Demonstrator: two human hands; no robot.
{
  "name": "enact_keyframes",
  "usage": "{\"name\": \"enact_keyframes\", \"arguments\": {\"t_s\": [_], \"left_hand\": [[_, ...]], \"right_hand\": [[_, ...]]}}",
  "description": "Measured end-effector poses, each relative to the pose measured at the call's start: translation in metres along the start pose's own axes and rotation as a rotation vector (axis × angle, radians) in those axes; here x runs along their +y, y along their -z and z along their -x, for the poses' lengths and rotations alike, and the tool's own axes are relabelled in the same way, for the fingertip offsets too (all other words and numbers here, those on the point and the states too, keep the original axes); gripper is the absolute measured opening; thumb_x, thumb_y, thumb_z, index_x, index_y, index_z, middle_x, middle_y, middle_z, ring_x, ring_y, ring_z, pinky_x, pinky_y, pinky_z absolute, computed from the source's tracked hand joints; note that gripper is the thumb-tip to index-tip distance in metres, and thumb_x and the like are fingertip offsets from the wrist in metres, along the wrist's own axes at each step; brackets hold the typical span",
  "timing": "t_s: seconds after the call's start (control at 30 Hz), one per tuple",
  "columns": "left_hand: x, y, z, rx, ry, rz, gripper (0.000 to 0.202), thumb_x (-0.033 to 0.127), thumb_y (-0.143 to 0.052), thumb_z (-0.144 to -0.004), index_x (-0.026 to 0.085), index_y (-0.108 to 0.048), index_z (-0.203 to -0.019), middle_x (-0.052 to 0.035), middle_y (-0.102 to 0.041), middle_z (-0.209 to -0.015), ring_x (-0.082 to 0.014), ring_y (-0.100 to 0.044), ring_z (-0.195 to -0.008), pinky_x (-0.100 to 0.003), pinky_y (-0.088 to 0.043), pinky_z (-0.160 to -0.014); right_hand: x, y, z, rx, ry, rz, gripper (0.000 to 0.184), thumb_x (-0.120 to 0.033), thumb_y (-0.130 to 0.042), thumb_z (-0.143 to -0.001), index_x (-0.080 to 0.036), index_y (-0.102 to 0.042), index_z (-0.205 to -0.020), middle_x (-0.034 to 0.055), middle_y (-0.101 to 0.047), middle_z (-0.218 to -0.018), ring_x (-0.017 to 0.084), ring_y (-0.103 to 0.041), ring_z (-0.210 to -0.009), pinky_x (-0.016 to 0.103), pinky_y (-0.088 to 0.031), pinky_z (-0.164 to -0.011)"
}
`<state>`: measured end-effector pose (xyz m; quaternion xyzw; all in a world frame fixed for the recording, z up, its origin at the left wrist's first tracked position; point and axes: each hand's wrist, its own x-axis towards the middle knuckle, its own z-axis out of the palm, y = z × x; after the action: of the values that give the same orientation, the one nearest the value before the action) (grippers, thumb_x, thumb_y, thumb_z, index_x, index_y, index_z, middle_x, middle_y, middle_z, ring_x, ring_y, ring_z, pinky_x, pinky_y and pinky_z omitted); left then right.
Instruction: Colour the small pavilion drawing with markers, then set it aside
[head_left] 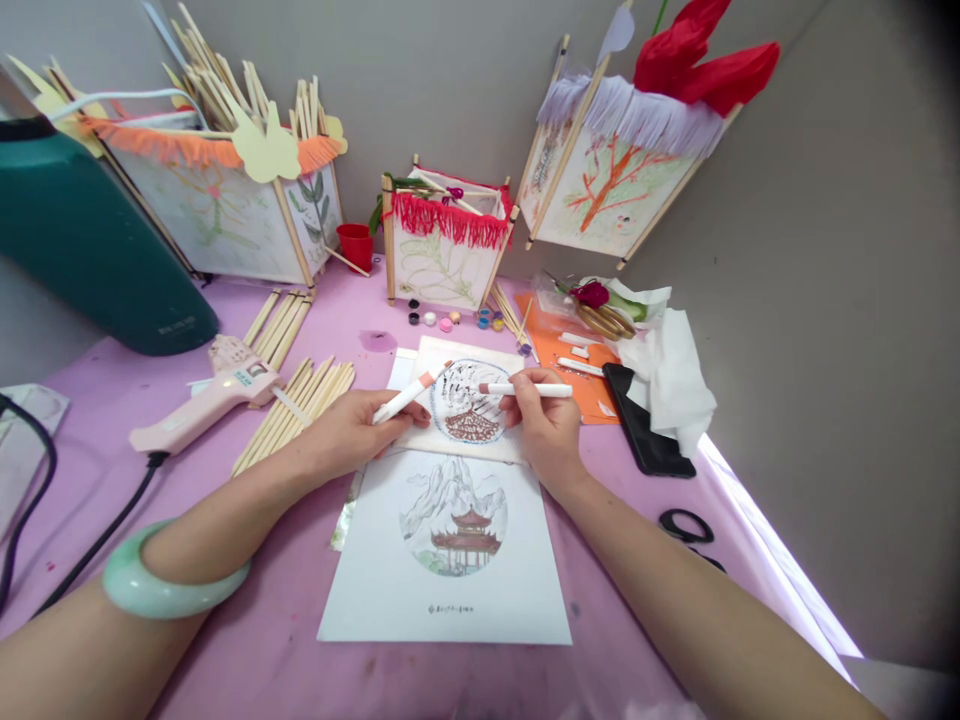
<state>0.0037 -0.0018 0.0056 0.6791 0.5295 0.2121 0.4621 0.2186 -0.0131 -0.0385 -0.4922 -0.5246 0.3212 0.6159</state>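
Note:
My left hand [352, 430] holds a white marker with an orange cap [403, 398] and rests on the edge of a small paper with a round pavilion drawing [466, 405]. My right hand [544, 425] grips a white marker with a brown tip [525, 389], lying sideways over that drawing's right side. Nearer to me lies a larger sheet with a printed, coloured pavilion picture [452, 530]. A pale green bangle [161, 585] sits on my left forearm.
A pink glue gun [206, 400] and wooden sticks [296, 405] lie left on the pink table [247, 640]. Paper lanterns [446, 240] stand at the back, small paint pots [454, 320] before them. A black phone [645, 425], tissues and scissors [686, 527] lie right.

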Motion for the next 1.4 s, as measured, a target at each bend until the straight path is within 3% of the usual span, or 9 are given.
{"name": "enact_keyframes", "arguments": {"t_s": [0.23, 0.73, 0.97, 1.17, 1.4], "left_hand": [[-0.001, -0.001, -0.001, -0.003, -0.008, -0.005, 0.025, 0.030, -0.053, -0.071, 0.018, -0.069, -0.087, 0.0064, -0.041, -0.042, -0.0107, -0.037, -0.043, -0.022, -0.028, -0.046], [-0.001, 0.000, 0.000, -0.028, -0.009, -0.003, 0.027, 0.031, -0.052, -0.074, 0.017, -0.068, -0.090, 0.0060, -0.044, -0.046, -0.0102, -0.038, -0.044, -0.022, -0.028, -0.047], [-0.001, 0.002, 0.001, -0.052, 0.001, -0.044, 0.030, 0.032, -0.050, -0.076, 0.017, -0.067, -0.094, 0.0047, -0.050, -0.054, -0.0094, -0.039, -0.045, -0.021, -0.030, -0.048], [-0.006, 0.001, 0.000, -0.028, -0.106, -0.137, 0.028, 0.031, -0.047, -0.079, 0.018, -0.068, -0.093, 0.0020, -0.060, -0.065, -0.0090, -0.040, -0.047, -0.021, -0.033, -0.050], [-0.002, 0.002, 0.000, 0.022, -0.076, -0.041, 0.024, 0.029, -0.050, -0.079, 0.016, -0.067, -0.090, 0.0051, -0.050, -0.049, -0.0085, -0.038, -0.043, -0.020, -0.030, -0.046]], "right_hand": [[0.001, 0.001, 0.000, 0.003, 0.015, 0.026, 0.021, -0.039, -0.053, -0.084, -0.019, -0.052, -0.079, -0.0053, -0.053, -0.056, 0.007, -0.049, -0.044, 0.020, -0.039, -0.043], [0.003, 0.001, 0.000, 0.033, 0.030, 0.031, 0.013, -0.028, -0.057, -0.081, -0.020, -0.054, -0.091, -0.0026, -0.056, -0.075, 0.007, -0.049, -0.051, 0.021, -0.042, -0.050], [-0.009, 0.005, -0.006, 0.045, -0.022, -0.249, 0.018, -0.036, -0.051, -0.085, -0.018, -0.054, -0.084, -0.0034, -0.055, -0.062, 0.007, -0.049, -0.047, 0.020, -0.039, -0.045], [-0.026, 0.008, -0.005, -0.002, 0.037, -0.306, 0.017, -0.034, -0.051, -0.086, -0.019, -0.054, -0.079, -0.0033, -0.056, -0.059, 0.007, -0.049, -0.046, 0.020, -0.038, -0.043], [-0.021, 0.007, -0.001, -0.028, -0.009, -0.320, 0.014, -0.030, -0.052, -0.086, -0.018, -0.054, -0.079, -0.0048, -0.054, -0.055, 0.007, -0.048, -0.044, 0.019, -0.036, -0.042]]}}
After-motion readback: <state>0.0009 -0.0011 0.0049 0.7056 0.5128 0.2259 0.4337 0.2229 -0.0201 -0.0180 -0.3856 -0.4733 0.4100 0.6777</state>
